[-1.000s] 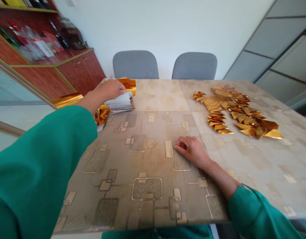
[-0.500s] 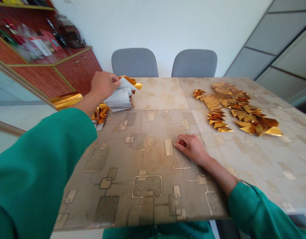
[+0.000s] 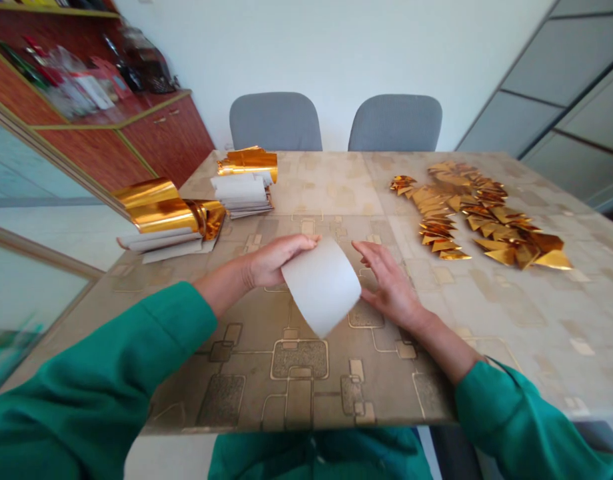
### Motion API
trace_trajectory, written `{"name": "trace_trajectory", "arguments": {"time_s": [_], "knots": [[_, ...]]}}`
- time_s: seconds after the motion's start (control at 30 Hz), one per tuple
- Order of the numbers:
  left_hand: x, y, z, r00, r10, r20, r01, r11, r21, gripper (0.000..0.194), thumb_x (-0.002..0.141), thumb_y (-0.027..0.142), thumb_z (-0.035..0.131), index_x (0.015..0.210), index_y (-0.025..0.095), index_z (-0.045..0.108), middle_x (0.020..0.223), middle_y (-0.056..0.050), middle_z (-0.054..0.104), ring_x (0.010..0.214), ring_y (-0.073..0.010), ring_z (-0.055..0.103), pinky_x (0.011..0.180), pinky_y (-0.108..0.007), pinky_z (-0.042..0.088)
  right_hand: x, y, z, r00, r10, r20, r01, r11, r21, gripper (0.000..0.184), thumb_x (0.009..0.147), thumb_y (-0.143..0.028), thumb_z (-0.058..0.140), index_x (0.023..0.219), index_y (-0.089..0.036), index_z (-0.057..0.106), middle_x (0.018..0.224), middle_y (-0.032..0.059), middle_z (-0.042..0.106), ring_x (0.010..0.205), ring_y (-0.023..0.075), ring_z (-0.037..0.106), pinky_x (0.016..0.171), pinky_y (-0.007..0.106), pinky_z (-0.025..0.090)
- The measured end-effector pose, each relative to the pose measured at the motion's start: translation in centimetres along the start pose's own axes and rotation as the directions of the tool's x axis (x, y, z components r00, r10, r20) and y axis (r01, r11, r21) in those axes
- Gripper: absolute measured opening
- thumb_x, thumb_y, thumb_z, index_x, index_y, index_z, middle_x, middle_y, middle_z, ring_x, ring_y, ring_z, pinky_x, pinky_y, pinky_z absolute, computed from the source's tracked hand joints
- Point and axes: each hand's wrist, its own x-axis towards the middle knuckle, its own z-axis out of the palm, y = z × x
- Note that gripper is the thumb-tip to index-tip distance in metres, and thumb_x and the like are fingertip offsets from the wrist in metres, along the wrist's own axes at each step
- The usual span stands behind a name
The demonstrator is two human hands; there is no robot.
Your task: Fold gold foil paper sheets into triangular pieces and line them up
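Observation:
A sheet of paper (image 3: 322, 287), its pale side facing up, bows in a curve above the table in front of me. My left hand (image 3: 281, 259) is closed on its left edge, thumb on top. At the sheet's right corner is my right hand (image 3: 390, 287), fingers apart and curved, the thumb close to the edge; whether it touches the paper I cannot tell. Beyond my left hand lies a stack of paper sheets (image 3: 242, 195), pale side up. Nearer on the left, a curled bundle of gold foil paper (image 3: 161, 210) shows its shiny side.
Folded gold foil pieces (image 3: 439, 200) form overlapping rows on the right of the patterned table (image 3: 296, 400). More gold foil paper (image 3: 251, 162) sits behind the stack. Two grey chairs (image 3: 276, 123) stand at the far edge. A wooden cabinet (image 3: 131, 143) is at the left.
My left hand has come from the stack to the middle, bringing a sheet with it. My right hand has opened from a closed shape beside the sheet.

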Motion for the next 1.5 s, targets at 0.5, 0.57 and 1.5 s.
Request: {"name": "trace_trajectory", "arguments": {"time_s": [0.5,0.57,1.5], "knots": [[-1.9,-5.9,2.5,0.814,0.565,-0.139,-0.106,0.379,0.919,0.017,0.097,0.017,0.046,0.097,0.017,0.063,0.101,-0.008,0.063,0.098,-0.0206,0.06,0.089,-0.036,0.049,-0.3,-1.4,-0.1,0.855,-0.242,0.458,0.273,0.962,-0.001,0.018,0.097,-0.027,0.051,0.091,-0.019,0.066,0.092,0.0054,0.065,0.085,0.0179,0.056,0.079,0.033,0.04],[-3.1,-6.2,3.0,0.829,0.559,-0.003,-0.212,0.32,0.923,0.023,0.096,0.011,0.044,0.099,0.016,0.066,0.101,-0.008,0.066,0.096,-0.0182,0.062,0.087,-0.032,0.052,-0.4,-1.6,-0.2,0.867,-0.219,0.447,0.242,0.97,0.006,0.023,0.1,-0.028,0.048,0.089,-0.019,0.066,0.087,0.0047,0.065,0.082,0.0169,0.057,0.079,0.032,0.04],[-5.9,-7.1,4.5,0.76,0.648,0.048,-0.321,0.31,0.895,0.024,0.09,0.003,0.042,0.103,0.017,0.055,0.12,-0.011,0.068,0.121,-0.0199,0.06,0.107,-0.04,0.05,-0.1,-0.3,0.5,0.951,0.164,0.263,-0.164,0.986,-0.022,0.013,0.095,-0.026,0.062,0.085,-0.023,0.07,0.08,0.0005,0.071,0.079,0.0161,0.06,0.08,0.033,0.033]]}}
